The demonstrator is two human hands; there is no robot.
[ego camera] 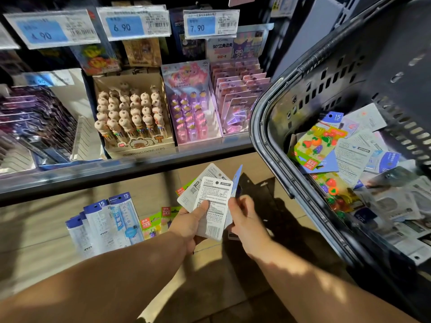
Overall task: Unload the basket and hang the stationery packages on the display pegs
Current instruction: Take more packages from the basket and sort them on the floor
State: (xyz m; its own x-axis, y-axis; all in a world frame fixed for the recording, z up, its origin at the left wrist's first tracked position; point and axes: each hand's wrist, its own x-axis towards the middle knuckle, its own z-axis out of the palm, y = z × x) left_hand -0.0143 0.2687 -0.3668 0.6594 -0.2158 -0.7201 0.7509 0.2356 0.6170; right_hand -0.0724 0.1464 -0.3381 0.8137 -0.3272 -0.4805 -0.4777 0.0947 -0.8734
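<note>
My left hand [190,223] grips a fanned stack of white-backed stationery packages [213,203], thumb pressed on the top card. Beside it, my right hand [245,214] pinches a blue-edged package [238,180] held edge-on, touching the stack. The dark plastic basket [275,127] stands at the right, tilted toward me. Inside it lie a green fruit-eraser package [319,141], another fruit-eraser pack [335,194] and several white and blue cards. On the floor to the left sit blue-and-white 15 cm ruler packages [109,222] and green eraser packs [154,224].
A shelf edge [116,169] runs across above my hands. On it stand a box of character pens [133,113], a pink pen display [193,106] and pink clip cards [238,96]. Price tags reading 4.90, 6.90 [133,24] and 7.90 hang above.
</note>
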